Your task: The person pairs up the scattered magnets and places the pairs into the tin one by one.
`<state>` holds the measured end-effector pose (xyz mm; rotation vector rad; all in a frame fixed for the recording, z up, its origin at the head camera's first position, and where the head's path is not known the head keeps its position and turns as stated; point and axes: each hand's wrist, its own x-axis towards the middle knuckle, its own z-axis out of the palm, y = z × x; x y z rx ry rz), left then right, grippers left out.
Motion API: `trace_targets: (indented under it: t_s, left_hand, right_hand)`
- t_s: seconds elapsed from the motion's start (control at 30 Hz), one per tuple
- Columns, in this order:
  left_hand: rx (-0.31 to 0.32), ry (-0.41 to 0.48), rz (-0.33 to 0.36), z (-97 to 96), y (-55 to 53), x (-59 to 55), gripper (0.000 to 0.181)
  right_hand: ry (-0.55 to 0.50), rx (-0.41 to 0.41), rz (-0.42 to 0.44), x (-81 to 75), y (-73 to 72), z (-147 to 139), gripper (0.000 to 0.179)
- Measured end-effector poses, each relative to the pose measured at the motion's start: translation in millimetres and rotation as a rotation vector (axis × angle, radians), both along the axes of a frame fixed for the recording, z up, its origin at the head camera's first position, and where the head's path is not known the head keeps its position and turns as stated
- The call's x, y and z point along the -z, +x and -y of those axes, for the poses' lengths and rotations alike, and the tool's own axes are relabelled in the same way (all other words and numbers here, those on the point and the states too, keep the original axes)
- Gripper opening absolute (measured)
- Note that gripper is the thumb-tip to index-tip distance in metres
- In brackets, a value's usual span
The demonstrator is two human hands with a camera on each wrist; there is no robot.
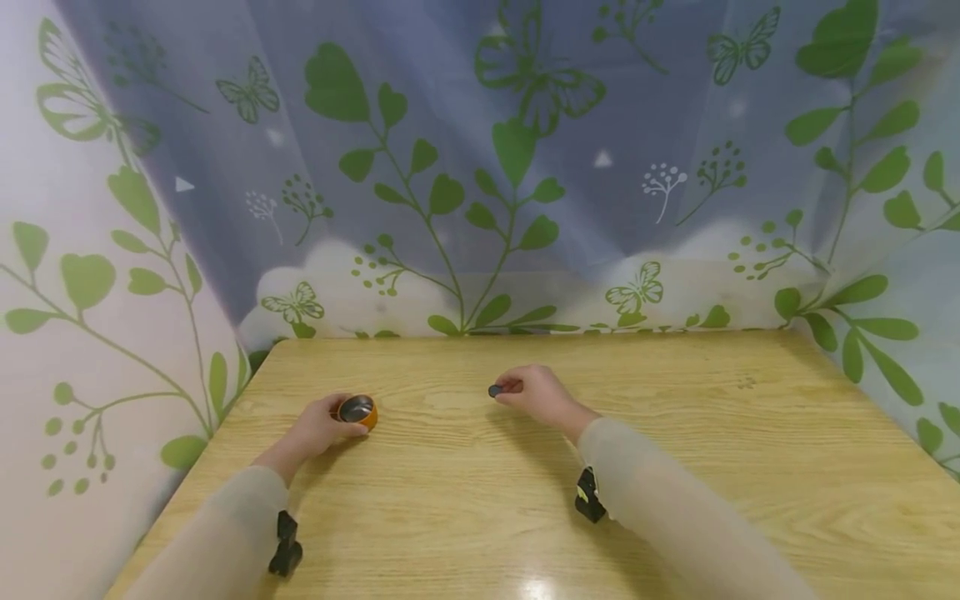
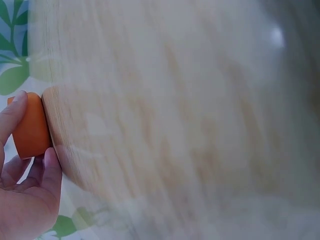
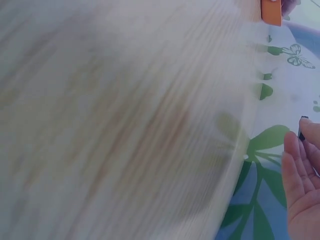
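Observation:
On the left part of the table, my left hand (image 1: 321,427) grips a small orange cup (image 1: 371,420) with a dark, shiny inside. The left wrist view shows the cup's orange wall (image 2: 33,127) between thumb and fingers, its base right at the tabletop. Right of the cup and a little farther back, my right hand (image 1: 542,395) pinches a small dark round disc (image 1: 493,391) between thumb and fingertips. From the right wrist, the disc (image 3: 302,131) appears as a thin black edge, held above the table surface.
The light wood table (image 1: 465,517) reaches back to a blue and white curtain (image 1: 450,275) printed with green leaves and butterflies. More of the printed cloth (image 1: 112,350) hangs along the left side. Black devices are strapped on both sleeves.

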<state>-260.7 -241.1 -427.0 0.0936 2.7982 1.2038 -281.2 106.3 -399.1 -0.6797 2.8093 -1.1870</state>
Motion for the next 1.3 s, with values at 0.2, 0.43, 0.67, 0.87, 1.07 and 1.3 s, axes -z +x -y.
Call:
trace_targets:
  t_s: [0.2,0.43,0.67,0.87,1.07,1.3]
  left_hand:
    - [0.008,0.002,-0.003,-3.5,-0.1,-2.7,0.064]
    - [0.007,-0.005,0.000,-3.6,-4.6,1.4,0.068]
    - [0.006,0.005,-0.002,-5.7,-4.5,2.9,0.068]
    - [0.001,0.003,-0.005,-3.8,-4.2,2.5,0.067]
    - [0.002,-0.006,-0.006,-1.4,-2.4,1.7,0.068]
    - [-0.015,-0.002,0.007,-0.6,0.5,1.0,0.070]
  right_hand:
    - [-0.004,0.002,0.000,2.2,-3.1,10.9,0.016]
    - [-0.032,-0.021,0.016,6.2,-4.0,24.6,0.017]
    - [-0.021,-0.037,0.010,10.1,-6.1,41.6,0.017]
    - [0.008,-0.067,0.001,8.9,-8.0,62.7,0.018]
    - [0.002,-0.092,0.030,4.3,-6.2,89.5,0.018]
    - [0.028,-0.118,0.030,3.9,-4.3,121.0,0.017]
